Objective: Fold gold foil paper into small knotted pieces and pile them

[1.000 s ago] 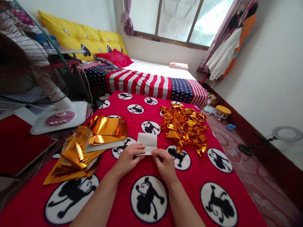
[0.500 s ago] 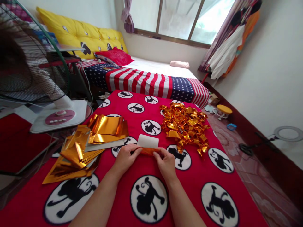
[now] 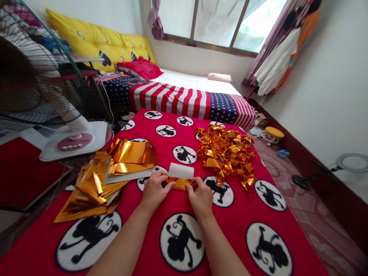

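Between my hands lies a sheet of gold foil paper (image 3: 180, 184), its near part folded gold side up and its pale back (image 3: 181, 170) curling up at the far end. My left hand (image 3: 156, 187) pinches its left edge between thumb and fingers. At the right edge, my right hand (image 3: 200, 193) grips the fold the same way. Left of my hands is a loose stack of flat gold foil sheets (image 3: 94, 188), with more curled gold sheets (image 3: 133, 153) above it. A heap of folded gold foil pieces (image 3: 225, 151) lies to the right.
A red cloth with black monkey prints (image 3: 224, 234) covers the surface under my hands. An electric fan (image 3: 73, 142) stands at the left. Beyond the far edge is a bed with a striped and starred cover (image 3: 172, 99). A yellow stool (image 3: 274, 132) is on the floor at right.
My left thumb has shifted inward along the fold. The folded strip now lies flatter and shows more bright gold; both hands still hold its ends.
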### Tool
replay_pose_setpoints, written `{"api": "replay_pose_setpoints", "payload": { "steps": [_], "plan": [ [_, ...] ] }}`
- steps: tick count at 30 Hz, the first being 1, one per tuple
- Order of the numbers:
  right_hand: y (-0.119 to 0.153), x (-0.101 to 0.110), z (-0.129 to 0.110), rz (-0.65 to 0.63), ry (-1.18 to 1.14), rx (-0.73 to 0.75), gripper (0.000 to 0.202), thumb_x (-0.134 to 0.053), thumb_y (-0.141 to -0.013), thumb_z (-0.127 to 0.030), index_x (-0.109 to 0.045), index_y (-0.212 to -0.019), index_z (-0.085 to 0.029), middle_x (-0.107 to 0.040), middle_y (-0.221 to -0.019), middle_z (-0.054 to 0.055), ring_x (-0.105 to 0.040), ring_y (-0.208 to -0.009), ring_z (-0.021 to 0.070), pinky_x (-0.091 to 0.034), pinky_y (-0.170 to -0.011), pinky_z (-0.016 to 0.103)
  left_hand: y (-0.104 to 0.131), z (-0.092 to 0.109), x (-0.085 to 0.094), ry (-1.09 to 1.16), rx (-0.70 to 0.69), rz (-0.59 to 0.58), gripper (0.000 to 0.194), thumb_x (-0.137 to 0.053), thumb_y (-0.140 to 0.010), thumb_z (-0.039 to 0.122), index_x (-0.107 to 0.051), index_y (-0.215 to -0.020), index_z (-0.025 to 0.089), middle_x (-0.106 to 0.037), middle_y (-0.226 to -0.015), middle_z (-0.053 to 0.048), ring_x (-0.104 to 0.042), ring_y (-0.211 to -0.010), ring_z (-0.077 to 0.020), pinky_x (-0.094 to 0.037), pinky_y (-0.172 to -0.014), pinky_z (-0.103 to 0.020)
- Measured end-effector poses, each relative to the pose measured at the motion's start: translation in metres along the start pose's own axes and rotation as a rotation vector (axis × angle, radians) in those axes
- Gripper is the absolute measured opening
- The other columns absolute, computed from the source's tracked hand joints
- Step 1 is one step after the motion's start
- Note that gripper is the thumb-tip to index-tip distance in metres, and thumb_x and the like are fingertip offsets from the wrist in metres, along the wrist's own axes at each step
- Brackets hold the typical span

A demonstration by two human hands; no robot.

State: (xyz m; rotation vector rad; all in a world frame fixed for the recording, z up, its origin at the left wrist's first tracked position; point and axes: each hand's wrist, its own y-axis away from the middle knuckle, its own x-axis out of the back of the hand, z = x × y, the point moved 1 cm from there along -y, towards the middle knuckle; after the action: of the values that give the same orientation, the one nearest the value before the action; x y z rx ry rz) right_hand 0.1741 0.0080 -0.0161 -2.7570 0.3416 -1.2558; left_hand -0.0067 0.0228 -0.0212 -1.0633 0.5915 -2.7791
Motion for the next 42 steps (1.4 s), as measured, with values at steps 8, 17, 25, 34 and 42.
{"api": "replay_pose_setpoints", "payload": {
  "steps": [8, 17, 25, 34, 42],
  "plan": [
    [0.0, -0.001, 0.0, 0.011, 0.024, -0.027, 0.007, -0.062, -0.08, -0.031, -0.061, -0.081, -0.023, -0.067, -0.067, -0.001, -0.062, -0.062, 0.0174, -0.035, -0.058, 0.026, -0.001, -0.004, -0.003, -0.085, 0.045, 0.051, 0.019, -0.066, -0.08, 0.028, -0.061, -0.063, 0.02, -0.061, -0.087, -0.004, -0.056, -0.089, -0.0208, -0.044, -0.083, -0.035],
    [-0.006, 0.005, -0.004, -0.036, 0.038, -0.098, 0.018, -0.067, -0.077, -0.03, -0.061, -0.092, -0.022, -0.069, -0.065, -0.001, -0.065, -0.065, 0.0211, -0.034, -0.058, 0.028, 0.0, 0.0, -0.001, -0.243, 0.083, 0.072, 0.017, -0.074, -0.073, 0.03, -0.06, -0.076, 0.021, -0.058, -0.087, -0.004, -0.055, -0.087, -0.0233, -0.044, -0.081, -0.036],
    [-0.015, 0.01, -0.004, -0.126, 0.048, -0.161, 0.028, -0.07, -0.073, -0.03, -0.064, -0.099, -0.021, -0.069, -0.066, -0.002, -0.065, -0.069, 0.0204, -0.036, -0.061, 0.028, 0.0, -0.002, -0.001, -0.267, 0.121, 0.045, 0.026, -0.077, -0.071, 0.034, -0.064, -0.089, 0.021, -0.059, -0.1, -0.006, -0.055, -0.096, -0.0258, -0.044, -0.089, -0.038],
    [-0.006, -0.001, 0.011, 0.028, -0.299, -0.113, 0.028, -0.067, -0.076, -0.042, -0.065, -0.096, -0.022, -0.064, -0.075, -0.002, -0.055, -0.058, 0.0136, -0.039, -0.057, 0.025, 0.001, -0.006, 0.001, 0.079, 0.2, -0.021, 0.014, -0.072, -0.074, 0.032, -0.064, -0.077, 0.02, -0.067, -0.082, -0.001, -0.06, -0.081, -0.0196, -0.045, -0.077, -0.03],
    [-0.006, -0.001, 0.014, -0.01, -0.586, -0.045, 0.032, -0.065, -0.08, -0.048, -0.065, -0.069, -0.018, -0.054, -0.061, -0.002, -0.044, -0.056, 0.0117, -0.034, -0.054, 0.024, 0.0, -0.006, -0.002, 0.418, 0.268, -0.072, 0.02, -0.068, -0.077, 0.036, -0.068, -0.083, 0.017, -0.067, -0.075, 0.0, -0.059, -0.071, -0.015, -0.043, -0.066, -0.023]
  ]
}}
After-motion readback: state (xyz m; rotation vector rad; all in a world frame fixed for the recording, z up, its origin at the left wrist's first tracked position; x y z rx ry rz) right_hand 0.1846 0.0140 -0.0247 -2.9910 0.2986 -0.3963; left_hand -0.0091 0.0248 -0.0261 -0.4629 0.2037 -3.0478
